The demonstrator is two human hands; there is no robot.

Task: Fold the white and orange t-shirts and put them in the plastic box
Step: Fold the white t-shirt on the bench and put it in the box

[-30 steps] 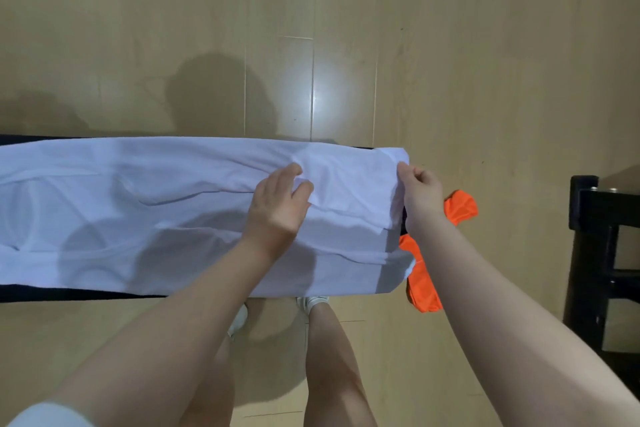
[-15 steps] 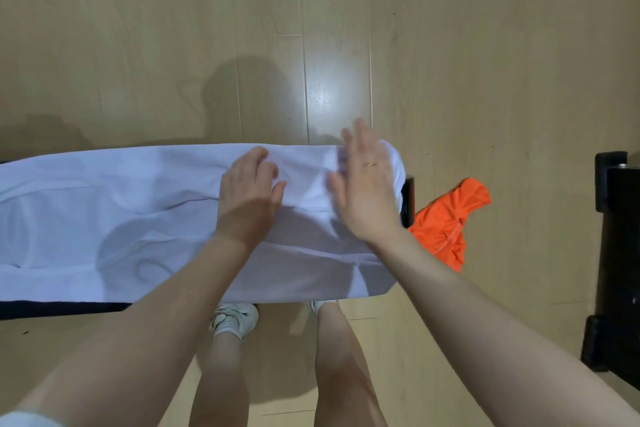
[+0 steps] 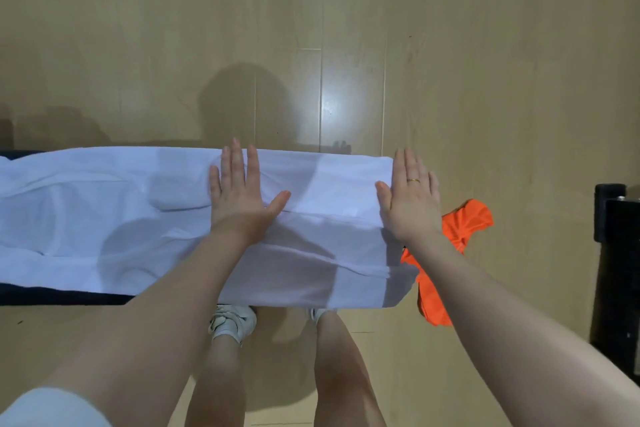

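The white t-shirt (image 3: 121, 218) lies in a long band on the bench (image 3: 52, 298), its length running off to the left of both hands. The left hand (image 3: 239, 198) presses flat at mid-band and the right hand (image 3: 408, 201) flat on the right end, neither grip grasping cloth. The orange t-shirt (image 3: 460, 225) hangs crumpled just beyond the right wrist, so that hand is nearer it.

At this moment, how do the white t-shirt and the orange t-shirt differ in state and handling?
The white t-shirt lies spread in a long flat band across the dark surface; the orange t-shirt is bunched and hangs off its right end. The left hand and right hand both press flat on the white t-shirt; neither hand grips the orange t-shirt. Neither shirt is in a box; no box is in view.
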